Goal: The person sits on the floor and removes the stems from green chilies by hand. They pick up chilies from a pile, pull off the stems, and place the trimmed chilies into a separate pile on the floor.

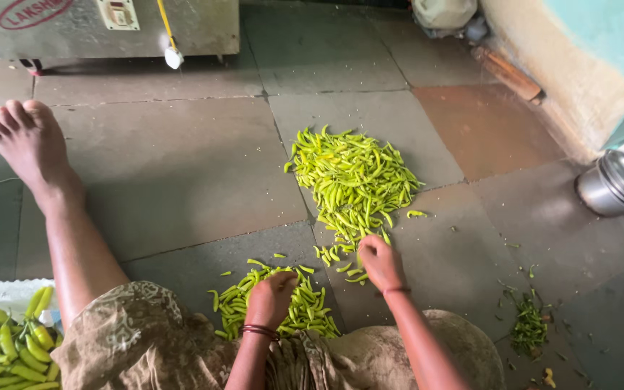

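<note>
The person is sitting on the grey stone-tiled floor (182,166) with one bare leg (52,209) extending forward. The left hand (270,297) is resting curled over the small near heap of slim green chilli peppers (305,307), just in front of the lap; whether its fingers are gripping a pepper cannot be told. The right hand (380,261) is reaching to the near edge of the large far pile of slim green chilli peppers (352,177), with its fingers bent down onto loose peppers; the hold itself is hidden. A small scatter of dark green stems (529,325) is lying well apart on the right. A round steel pot (612,189) is standing near the wall.
</note>
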